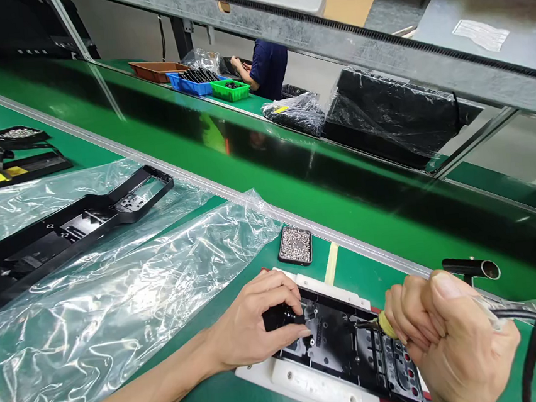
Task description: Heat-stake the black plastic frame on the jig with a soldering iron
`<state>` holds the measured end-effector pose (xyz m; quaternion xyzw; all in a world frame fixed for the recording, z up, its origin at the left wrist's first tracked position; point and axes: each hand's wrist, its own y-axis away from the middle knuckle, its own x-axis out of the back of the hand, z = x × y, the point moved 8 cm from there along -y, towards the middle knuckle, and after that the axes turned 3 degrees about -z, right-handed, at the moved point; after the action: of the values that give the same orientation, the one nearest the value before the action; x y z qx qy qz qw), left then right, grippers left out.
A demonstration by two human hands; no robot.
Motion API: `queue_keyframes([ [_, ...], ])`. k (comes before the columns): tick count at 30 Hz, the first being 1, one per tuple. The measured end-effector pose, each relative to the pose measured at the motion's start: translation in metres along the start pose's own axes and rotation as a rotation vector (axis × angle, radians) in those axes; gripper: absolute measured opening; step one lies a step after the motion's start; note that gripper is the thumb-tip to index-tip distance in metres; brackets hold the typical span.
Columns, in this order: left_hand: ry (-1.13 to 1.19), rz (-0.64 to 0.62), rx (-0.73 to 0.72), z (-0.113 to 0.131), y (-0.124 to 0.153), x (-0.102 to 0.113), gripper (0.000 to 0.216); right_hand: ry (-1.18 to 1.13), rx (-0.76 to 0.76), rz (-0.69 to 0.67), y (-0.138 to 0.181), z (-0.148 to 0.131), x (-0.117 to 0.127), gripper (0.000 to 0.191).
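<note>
Black plastic panel (338,339) seated in a white fixture (314,383), worked with a hand-held screwdriver (379,324).

The panel is a dark moulded part with ribs, small holes and a row of slots; it lies under and between both sets of fingers, and its lower right end runs out of view. The left hand (256,325) lies palm-down on the panel's left end, fingers curled and pressing on a black piece whose shape cannot be made out beneath them. The screwdriver tip meets the panel just right of the left fingertips; its body is hidden inside the right hand (447,338), which is closed in a fist around it, thumb on top. A black cable (530,340) leaves the fist to the right. A small tray of screws (295,246) sits beyond the left fingers.
</note>
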<state>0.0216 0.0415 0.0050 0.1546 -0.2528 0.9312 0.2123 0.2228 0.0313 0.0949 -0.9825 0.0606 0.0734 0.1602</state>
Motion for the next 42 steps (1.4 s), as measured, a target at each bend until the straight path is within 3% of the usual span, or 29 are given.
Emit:
queue_keyframes([
  [15,-0.013,-0.013,-0.017,0.0,0.001,0.0,0.014,-0.013,-0.026,-0.061,-0.001,0.004,0.006,0.048],
  [17,-0.025,-0.023,-0.021,0.0,0.002,-0.001,0.014,-0.012,-0.053,-0.153,-0.003,0.005,0.005,0.046],
  [20,-0.053,-0.041,-0.011,-0.002,0.003,-0.002,0.013,-0.027,-0.103,-0.44,-0.001,0.009,-0.004,0.043],
  [22,-0.065,-0.05,-0.008,-0.002,0.003,-0.002,0.013,-0.045,-0.098,-0.552,0.001,0.007,-0.006,0.041],
  [25,-0.085,-0.06,-0.001,-0.003,0.003,-0.002,0.011,-0.123,-0.05,-0.485,-0.003,-0.002,-0.001,0.041],
  [34,-0.13,-0.082,0.017,-0.007,0.005,-0.002,0.008,-0.164,0.007,-0.007,-0.013,-0.032,0.045,0.047],
  [42,-0.148,-0.083,0.022,-0.006,0.007,-0.003,0.007,-0.203,-0.053,-0.008,0.007,-0.017,0.062,0.048],
])
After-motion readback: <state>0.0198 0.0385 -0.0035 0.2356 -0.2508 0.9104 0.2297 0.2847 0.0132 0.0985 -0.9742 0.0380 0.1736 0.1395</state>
